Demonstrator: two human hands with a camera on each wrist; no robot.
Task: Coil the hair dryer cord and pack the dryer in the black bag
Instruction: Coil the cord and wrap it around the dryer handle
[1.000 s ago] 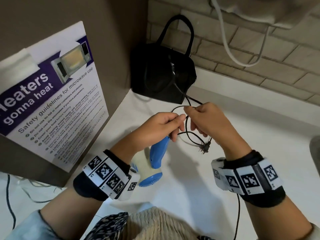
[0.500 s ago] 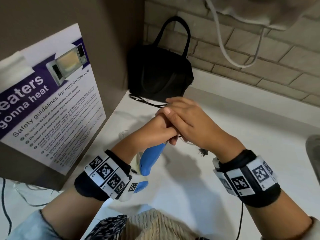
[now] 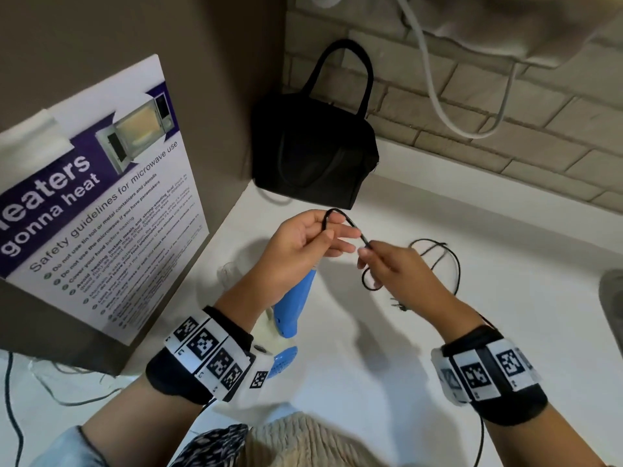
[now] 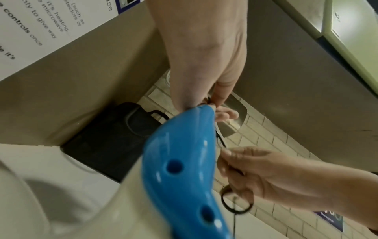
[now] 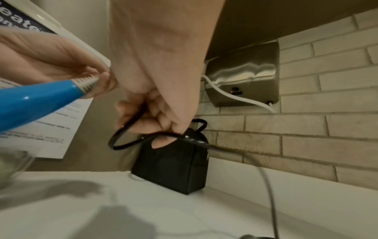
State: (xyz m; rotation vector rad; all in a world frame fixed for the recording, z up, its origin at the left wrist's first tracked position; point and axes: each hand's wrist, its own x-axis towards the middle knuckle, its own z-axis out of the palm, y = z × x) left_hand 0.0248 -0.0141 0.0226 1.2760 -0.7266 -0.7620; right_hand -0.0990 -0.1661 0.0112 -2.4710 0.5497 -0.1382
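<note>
Coiling cord (image 3: 340, 219) between both hands above counter (image 3: 472, 332).
Left hand (image 3: 296, 251) grips hair dryer (image 3: 293, 308) handle, cord looped over fingers (image 3: 340, 234); right hand (image 3: 397, 271) pinches cord; black bag (image 3: 313, 153) behind.

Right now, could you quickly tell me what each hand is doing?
Left hand: closed, gripping the hair dryer by its handle end, with a cord loop pinched.
Right hand: closed, pinching the cord.
</note>
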